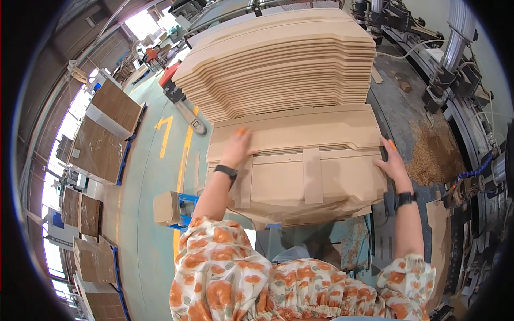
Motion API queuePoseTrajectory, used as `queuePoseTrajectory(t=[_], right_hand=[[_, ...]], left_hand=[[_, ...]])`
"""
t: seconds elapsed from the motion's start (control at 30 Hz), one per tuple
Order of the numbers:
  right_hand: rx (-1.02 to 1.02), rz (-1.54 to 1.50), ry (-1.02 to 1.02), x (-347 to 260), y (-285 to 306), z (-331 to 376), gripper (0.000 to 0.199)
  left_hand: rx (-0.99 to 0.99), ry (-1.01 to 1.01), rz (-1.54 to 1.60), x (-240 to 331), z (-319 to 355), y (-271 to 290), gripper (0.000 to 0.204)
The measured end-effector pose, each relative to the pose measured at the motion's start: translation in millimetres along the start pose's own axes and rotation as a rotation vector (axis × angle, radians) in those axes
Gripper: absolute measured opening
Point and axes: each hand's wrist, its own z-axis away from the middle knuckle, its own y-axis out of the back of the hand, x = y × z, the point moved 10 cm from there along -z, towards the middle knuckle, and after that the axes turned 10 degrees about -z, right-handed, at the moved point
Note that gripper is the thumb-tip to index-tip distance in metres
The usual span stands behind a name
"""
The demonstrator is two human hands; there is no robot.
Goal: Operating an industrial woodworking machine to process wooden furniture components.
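Note:
A light-brown board (300, 130) with a stepped front edge lies in front of me. It rests on a stack of similar pieces, with a wider panel (278, 176) showing on the near side. My left hand (239, 148) is on the left part of the board, fingers stretched out and slightly blurred. At the board's right corner is my right hand (394, 165), thumb and fingers apart against the edge. Two flat strips, one of them a pale strip (312, 176), lie across the near panel.
Behind the board rises a tall stack of cut boards (284, 69). Machinery (455, 80) and a heap of sawdust (436, 155) are on the right. A red pallet jack (174, 85) stands to the left, with pallets of brown stacks (99, 150) farther left.

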Motion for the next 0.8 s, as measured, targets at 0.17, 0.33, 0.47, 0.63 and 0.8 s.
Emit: queuePoseTrajectory(t=[0.17,0.33,0.47,0.63,0.8], right_hand=[[-0.071,-0.230,-0.086,20,-50,-44,0.069],[-0.015,-0.132,-0.070,31,-30,-46,0.067],[-0.072,-0.082,-0.079,18,-51,-45,0.067],[-0.042,-0.076,-0.071,21,-52,-35,0.069],[-0.166,-0.235,-0.226,2,-67,-32,0.072]], left_hand=[[-0.021,0.541,0.022,-175,91,-19,0.099],[-0.312,0.788,0.855,-134,73,-62,0.094],[-0.108,0.783,0.736,-175,88,-68,0.080],[-0.287,0.985,0.795,-176,88,-79,0.071],[-0.010,1.291,1.323,-194,111,-76,0.066]])
